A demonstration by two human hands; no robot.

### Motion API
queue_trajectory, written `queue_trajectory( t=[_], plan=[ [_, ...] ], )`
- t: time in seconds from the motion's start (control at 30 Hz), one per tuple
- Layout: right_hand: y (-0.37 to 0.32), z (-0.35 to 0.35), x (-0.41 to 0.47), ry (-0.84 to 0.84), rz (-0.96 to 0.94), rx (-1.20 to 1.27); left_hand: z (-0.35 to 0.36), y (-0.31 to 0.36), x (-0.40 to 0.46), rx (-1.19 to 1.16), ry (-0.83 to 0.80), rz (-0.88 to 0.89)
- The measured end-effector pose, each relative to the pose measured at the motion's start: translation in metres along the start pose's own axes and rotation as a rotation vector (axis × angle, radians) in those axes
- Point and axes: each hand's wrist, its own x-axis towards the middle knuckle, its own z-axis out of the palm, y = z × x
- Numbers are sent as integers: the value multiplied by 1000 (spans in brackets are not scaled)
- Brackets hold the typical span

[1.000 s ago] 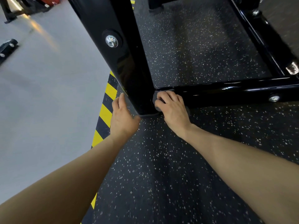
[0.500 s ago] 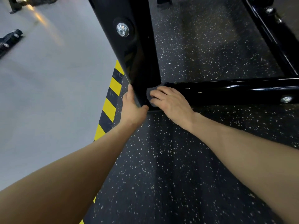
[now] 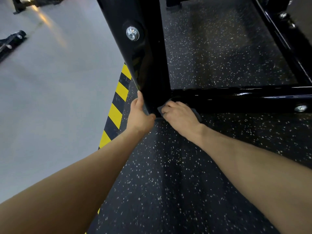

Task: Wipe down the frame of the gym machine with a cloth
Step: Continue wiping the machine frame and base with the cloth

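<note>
Both hands meet at mid-frame where the black post (image 3: 148, 65) joins the floor bar (image 3: 236, 98): the left hand (image 3: 141, 114) braces it with straight fingers while the right hand (image 3: 179, 114) curls over the gray cloth (image 3: 160, 109), scrubbing that corner.

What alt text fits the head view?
The right hand presses a dark grey cloth against the glossy black metal frame at floor level. The left hand rests on its upright post, above speckled rubber flooring.
</note>
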Motion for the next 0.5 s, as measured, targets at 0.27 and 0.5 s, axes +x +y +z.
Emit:
queue_trajectory(
  t=[0.27, 0.5],
  plan=[
    [1, -16, 1, 66, 98, 103, 0, 0, -6, -24, -40, -4],
    [8, -25, -4, 240, 371, 363, 0, 3, -4, -18, -32, 19]
  ],
)
